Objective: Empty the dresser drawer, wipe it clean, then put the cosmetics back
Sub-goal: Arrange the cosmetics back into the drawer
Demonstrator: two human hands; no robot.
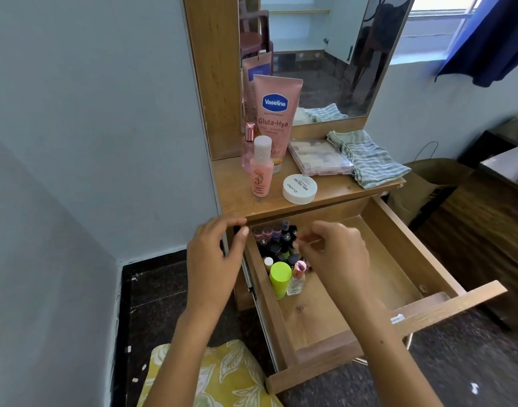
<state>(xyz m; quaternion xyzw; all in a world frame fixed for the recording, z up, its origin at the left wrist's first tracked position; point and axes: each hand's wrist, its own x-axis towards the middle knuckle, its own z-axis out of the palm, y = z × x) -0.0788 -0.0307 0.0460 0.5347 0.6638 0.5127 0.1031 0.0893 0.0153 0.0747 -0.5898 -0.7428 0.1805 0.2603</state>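
Head view: wooden drawer [404, 254] pulled out, small bottles [278, 254] clustered back-left; grips unclear

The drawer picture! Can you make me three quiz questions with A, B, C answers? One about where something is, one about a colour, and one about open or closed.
1. Where does the striped cloth lie?
A. in the drawer
B. on the dresser top, right of the palette
C. on the floor

2. What colour is the big cap in the drawer?
A. lime green
B. red
C. white

3. How is the drawer?
A. shut
B. taken out
C. pulled open

Answers: 1 B, it rests beside the palette under the mirror. 2 A, it is bright lime green among dark bottles. 3 C, it sticks out and shows its wooden bottom.
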